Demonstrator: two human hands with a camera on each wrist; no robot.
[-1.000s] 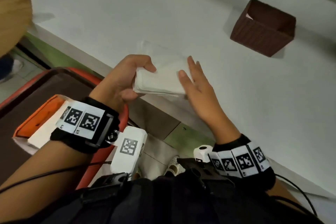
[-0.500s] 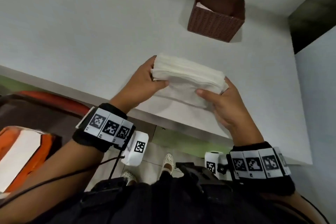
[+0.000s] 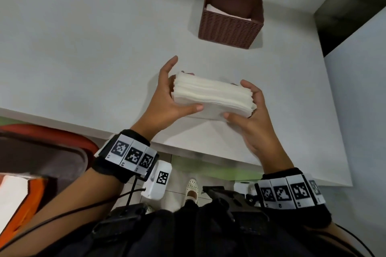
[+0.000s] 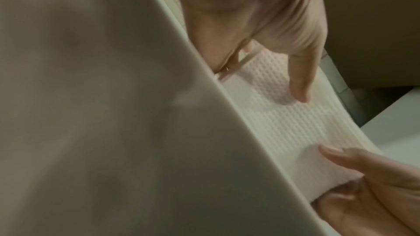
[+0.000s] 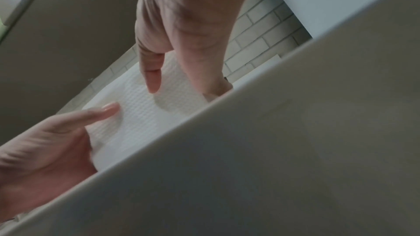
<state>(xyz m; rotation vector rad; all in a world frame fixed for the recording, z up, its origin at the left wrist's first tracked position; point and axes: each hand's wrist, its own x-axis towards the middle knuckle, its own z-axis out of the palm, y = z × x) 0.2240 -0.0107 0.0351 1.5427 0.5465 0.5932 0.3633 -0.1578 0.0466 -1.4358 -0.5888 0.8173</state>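
A thick stack of white embossed napkins [image 3: 211, 94] is held level just above the white table [image 3: 83, 37]. My left hand [image 3: 167, 100] grips its left end, thumb on the near side and index finger raised straight. At the stack's right end my right hand [image 3: 253, 110] grips it, thumb in front and fingers curled over the far corner. A brown woven basket [image 3: 229, 27] stands further back and holds a few white napkins. In the left wrist view the stack [image 4: 284, 123] shows under the left thumb. The right wrist view shows the stack [image 5: 141, 123] between both hands.
The table's near edge [image 3: 188, 150] runs just below my wrists. An orange-rimmed brown seat [image 3: 41, 152] and an orange box [image 3: 20, 204] sit low on the left. A white panel [image 3: 359, 100] stands along the table's right side.
The stack has moved from the table's near edge out over the table, closer to the basket. My right hand, open beside it a second ago, now grips its right end.
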